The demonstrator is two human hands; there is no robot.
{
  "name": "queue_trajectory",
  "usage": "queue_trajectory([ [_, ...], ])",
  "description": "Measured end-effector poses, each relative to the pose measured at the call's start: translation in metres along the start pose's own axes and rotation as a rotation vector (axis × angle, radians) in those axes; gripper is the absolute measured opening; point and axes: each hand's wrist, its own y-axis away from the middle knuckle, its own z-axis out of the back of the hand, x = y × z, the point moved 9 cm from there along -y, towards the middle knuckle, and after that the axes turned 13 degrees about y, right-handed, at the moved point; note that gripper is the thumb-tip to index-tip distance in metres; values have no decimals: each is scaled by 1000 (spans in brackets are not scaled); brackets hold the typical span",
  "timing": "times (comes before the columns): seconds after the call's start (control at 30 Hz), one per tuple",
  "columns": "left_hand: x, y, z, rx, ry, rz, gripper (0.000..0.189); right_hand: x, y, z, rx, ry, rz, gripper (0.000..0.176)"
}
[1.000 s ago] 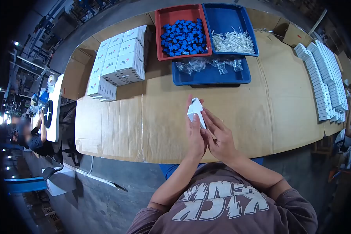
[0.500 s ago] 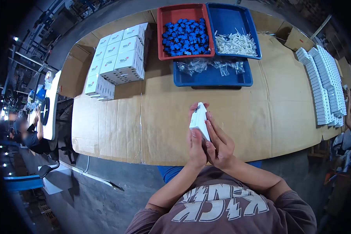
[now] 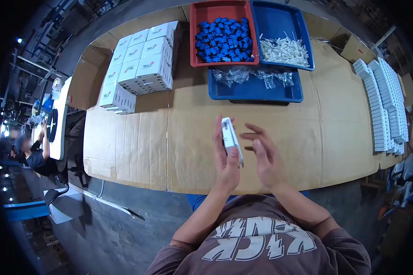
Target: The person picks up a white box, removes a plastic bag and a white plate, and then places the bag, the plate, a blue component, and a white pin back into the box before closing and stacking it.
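A small white box (image 3: 229, 134) with dark print stands on edge in my left hand (image 3: 226, 166), whose thumb presses its near side while the fingers wrap behind it. Just right of the box, my right hand (image 3: 265, 158) is apart from it, fingers spread and holding nothing. Both hands are above the cardboard-covered table, close to its front edge. The side of the box toward my left palm is hidden.
Stacked white boxes (image 3: 137, 68) stand at the back left. A red tray (image 3: 195, 13) holds blue parts; a blue tray (image 3: 280, 13) holds white pieces; another blue tray (image 3: 257, 94) holds plastic bags. White box rows (image 3: 385, 105) line the right. A person (image 3: 36, 156) sits far left.
My right hand has come off the white box and moved right, its fingers spreading. The box, still in my left hand, has shifted slightly left and turned.
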Motion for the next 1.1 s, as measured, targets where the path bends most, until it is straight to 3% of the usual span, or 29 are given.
queue_trajectory([
  [0.07,1,3,1,69,-81,-19,93,-27,-1,-7,152,-229,-323,60],
  [0.13,4,5,-3,101,-23,63,96,-31,3,-11,212,-314,-420,61],
  [0.2,6,5,-2,143,-233,-14,94,-37,4,-13,209,-366,-486,53],
  [0.27,0,5,-3,137,-436,-121,91,-28,2,-16,196,-296,-432,49],
  [0.47,0,-1,5,8,-492,-85,87,-26,0,-26,129,-380,-390,48],
  [0.57,-7,1,1,46,-592,-260,82,-28,2,-32,90,-370,-260,48],
  [0.9,-20,9,10,-63,-518,-406,74,2,18,-32,68,-55,55,44],
  [1.1,-20,15,13,-98,-442,-399,75,-2,24,-31,90,-47,-10,46],
])
